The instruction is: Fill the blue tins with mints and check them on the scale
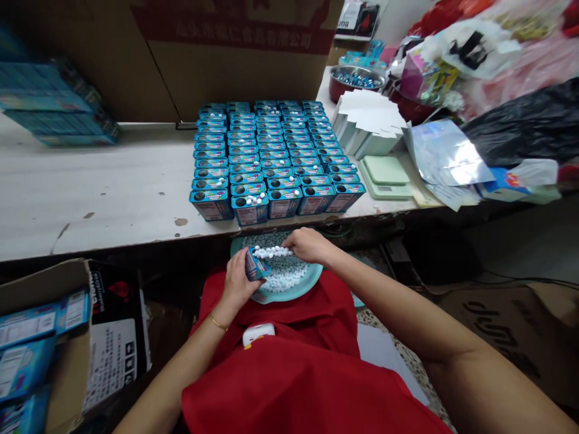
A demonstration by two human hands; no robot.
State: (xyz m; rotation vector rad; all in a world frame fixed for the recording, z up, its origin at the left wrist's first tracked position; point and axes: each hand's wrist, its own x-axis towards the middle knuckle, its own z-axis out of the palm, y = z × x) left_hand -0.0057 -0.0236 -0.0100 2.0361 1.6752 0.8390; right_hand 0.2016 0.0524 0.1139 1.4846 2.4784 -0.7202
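Note:
My left hand [238, 279] is closed around a small blue candy tin [256, 265], tilted over my lap. Above the tin's top edge lies the tip of a narrow scoop heaped with small white candies [271, 252]. The candies hide most of the scoop. My right hand [307, 244] pinches its other end from the right. Beneath both hands, a round pale turquoise basin [312, 281] holds a mass of loose white candies [284, 274]. Whether candies are inside the held tin cannot be seen.
Rows of blue tins [284, 202] stand on the white table [113, 199], a few with candies on top. To their right are a pale green scale [386, 175], white card stacks [371, 117] and a metal bowl [339, 88]. An open carton [76, 374] sits lower left.

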